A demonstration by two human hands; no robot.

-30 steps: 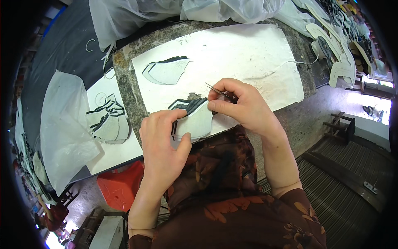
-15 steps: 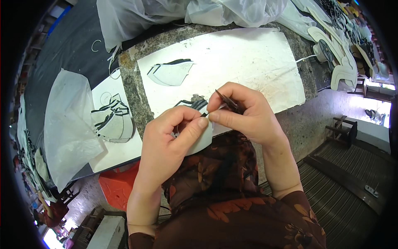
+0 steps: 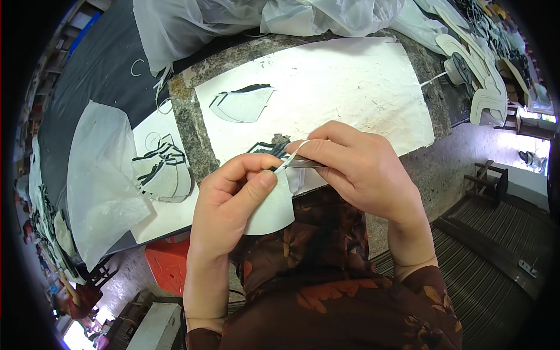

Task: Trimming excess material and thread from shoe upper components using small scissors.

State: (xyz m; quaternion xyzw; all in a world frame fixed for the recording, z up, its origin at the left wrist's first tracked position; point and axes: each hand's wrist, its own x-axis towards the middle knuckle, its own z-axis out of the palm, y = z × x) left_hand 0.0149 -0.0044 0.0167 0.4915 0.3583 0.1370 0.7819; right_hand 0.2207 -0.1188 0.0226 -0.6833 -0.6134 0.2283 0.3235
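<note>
My left hand (image 3: 232, 195) pinches a pale, sheet-like cut piece (image 3: 269, 210) by its dark upper corner, and the piece hangs down over the table's near edge. Close beside it, my right hand (image 3: 361, 166) is closed on a small pointed metal cutting tool (image 3: 304, 164), apparently scissors; the grip hides its handles. The blade lies across the piece's corner, pointing left. A narrow white strip (image 3: 296, 150) runs from that corner up to the right fingers. Just beyond the hands, several dark-edged pieces (image 3: 265, 147) lie on the white board (image 3: 350, 87).
A small stack of pale pieces (image 3: 242, 106) lies on the board's left part. More dark-edged pieces (image 3: 169, 178) rest further left, beside a translucent plastic sheet (image 3: 102, 181). Plastic bags (image 3: 280, 17) line the back. At right stands a reel (image 3: 458, 69); below left, a red stool (image 3: 169, 265).
The metal tool has swung from pointing up to lying across the piece's corner. My right hand has turned over it, my left has shifted slightly left, and more of the pale piece shows.
</note>
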